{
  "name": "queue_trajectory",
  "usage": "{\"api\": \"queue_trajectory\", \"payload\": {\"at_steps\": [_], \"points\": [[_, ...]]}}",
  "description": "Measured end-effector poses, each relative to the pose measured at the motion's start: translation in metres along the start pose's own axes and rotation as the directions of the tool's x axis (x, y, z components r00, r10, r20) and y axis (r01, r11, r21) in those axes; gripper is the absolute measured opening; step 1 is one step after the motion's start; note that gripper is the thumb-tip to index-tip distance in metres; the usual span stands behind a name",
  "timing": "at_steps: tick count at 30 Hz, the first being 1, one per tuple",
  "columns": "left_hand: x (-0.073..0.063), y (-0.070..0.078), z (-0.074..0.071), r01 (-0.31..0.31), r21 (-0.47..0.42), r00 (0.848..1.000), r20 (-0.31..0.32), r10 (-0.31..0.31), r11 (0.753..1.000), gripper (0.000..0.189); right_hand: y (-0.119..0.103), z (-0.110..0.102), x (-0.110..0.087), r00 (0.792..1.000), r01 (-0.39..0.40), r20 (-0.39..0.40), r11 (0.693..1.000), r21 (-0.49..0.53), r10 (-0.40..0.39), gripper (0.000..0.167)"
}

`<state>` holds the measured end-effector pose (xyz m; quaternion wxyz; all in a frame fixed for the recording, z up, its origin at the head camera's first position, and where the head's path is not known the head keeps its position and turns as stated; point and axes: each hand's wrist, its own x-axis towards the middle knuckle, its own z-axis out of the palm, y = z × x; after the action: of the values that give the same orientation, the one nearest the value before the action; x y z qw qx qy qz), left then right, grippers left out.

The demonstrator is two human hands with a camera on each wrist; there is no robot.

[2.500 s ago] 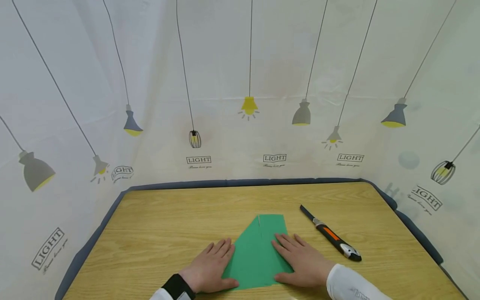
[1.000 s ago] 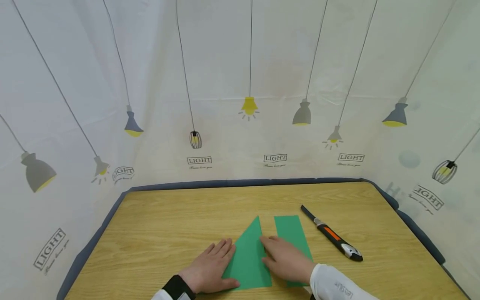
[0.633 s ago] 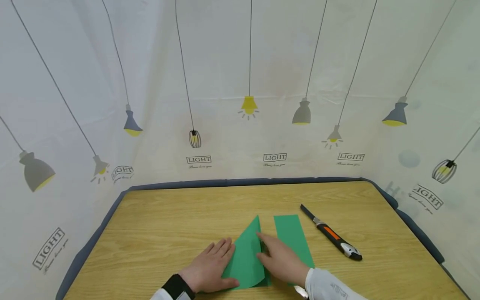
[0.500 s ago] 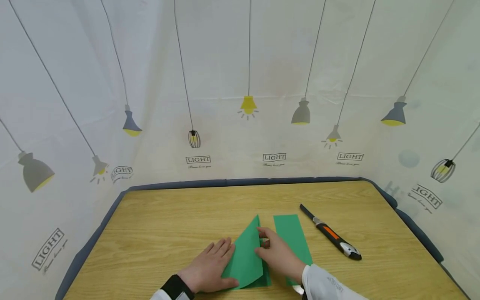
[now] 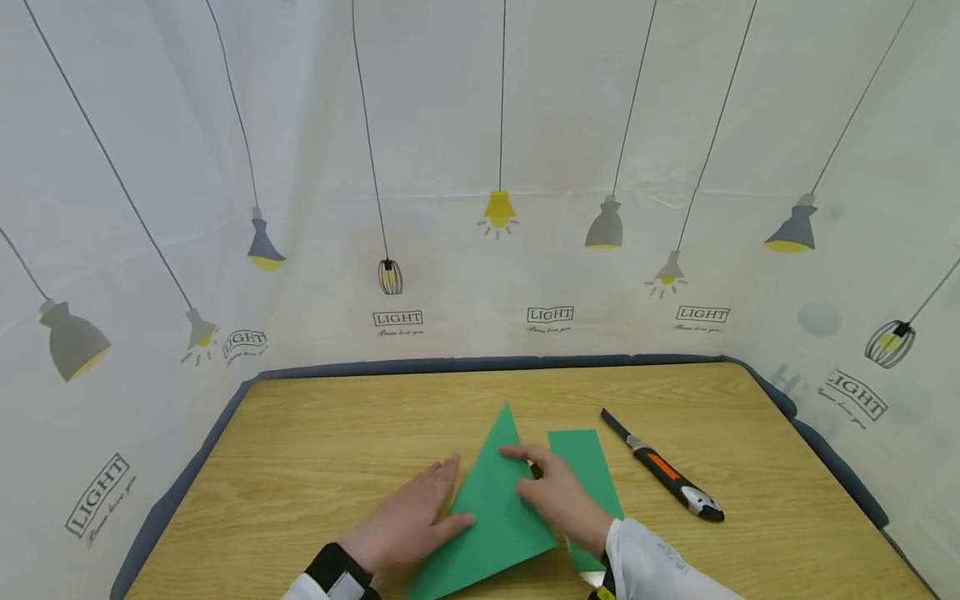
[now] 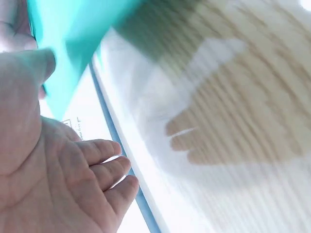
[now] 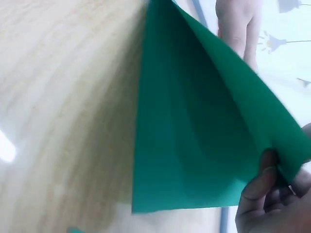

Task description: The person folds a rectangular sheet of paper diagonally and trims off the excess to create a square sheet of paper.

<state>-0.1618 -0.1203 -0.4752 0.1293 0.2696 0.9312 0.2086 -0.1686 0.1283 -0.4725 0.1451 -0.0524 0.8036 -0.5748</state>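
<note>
A folded sheet of green paper [image 5: 491,517] comes to a point at its far end and is tilted up from the wooden table. My right hand [image 5: 562,492] pinches its right side, thumb on the near face and curled fingers around the edge. In the right wrist view the paper's two layers [image 7: 189,126] spread apart like a tent. My left hand [image 5: 408,517] lies along the left slanted edge, its thumb over the paper and its other fingers straight. The left wrist view shows that palm [image 6: 63,179] raised above the tabletop.
A separate green paper strip [image 5: 581,458] lies right of the folded sheet, partly under my right hand. Beyond it rests a black and orange folding saw or knife [image 5: 660,467], blade pointing away. A white curtain [image 5: 450,167] printed with lamps surrounds the wooden table [image 5: 337,433].
The strip came away to the right from the folded sheet. My right hand took hold of the sheet's right edge; the sheet has since turned and lifted, and my left palm has come up off it.
</note>
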Motion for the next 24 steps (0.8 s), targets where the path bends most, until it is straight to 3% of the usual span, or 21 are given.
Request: {"api": "queue_trajectory", "payload": {"at_steps": [4,7,9,12,14,16,20,21,24], "points": [[-0.001,0.004,-0.006,0.054,-0.188,0.999,0.016,-0.052,0.981,0.08,-0.01,-0.008,-0.005,0.997,0.07,-0.038,0.996,0.052,-0.068,0.053],[-0.001,0.006,-0.007,0.081,-0.366,0.996,0.062,-0.063,0.927,0.074,-0.016,-0.014,-0.008,0.991,0.13,-0.037,0.988,0.086,-0.128,0.052],[-0.001,0.008,-0.006,0.089,-0.526,0.993,0.107,-0.038,0.846,0.071,-0.019,-0.016,-0.01,0.986,0.164,-0.021,0.98,0.116,-0.163,0.051],[-0.001,0.011,-0.004,0.15,-0.72,0.982,0.185,-0.021,0.678,0.073,-0.022,-0.018,-0.013,0.98,0.198,-0.004,0.97,0.145,-0.199,0.051],[-0.002,0.013,-0.001,0.2,-0.806,0.972,0.233,-0.012,0.557,0.075,-0.023,-0.018,-0.016,0.976,0.214,0.007,0.964,0.159,-0.218,0.051],[-0.002,0.015,0.002,0.239,-0.856,0.962,0.272,0.007,0.459,0.078,-0.025,-0.017,-0.018,0.971,0.232,0.017,0.957,0.176,-0.238,0.051],[-0.001,0.018,0.006,0.28,-0.912,0.946,0.315,0.074,0.301,0.08,-0.027,-0.016,-0.021,0.963,0.255,0.031,0.944,0.211,-0.267,0.051],[0.0,0.018,0.007,0.286,-0.919,0.944,0.319,0.087,0.271,0.08,-0.027,-0.015,-0.021,0.962,0.256,0.034,0.941,0.219,-0.27,0.051],[0.0,0.017,0.006,0.282,-0.931,0.949,0.306,0.075,0.234,0.074,-0.028,-0.016,-0.022,0.962,0.255,0.036,0.94,0.227,-0.27,0.05]]}}
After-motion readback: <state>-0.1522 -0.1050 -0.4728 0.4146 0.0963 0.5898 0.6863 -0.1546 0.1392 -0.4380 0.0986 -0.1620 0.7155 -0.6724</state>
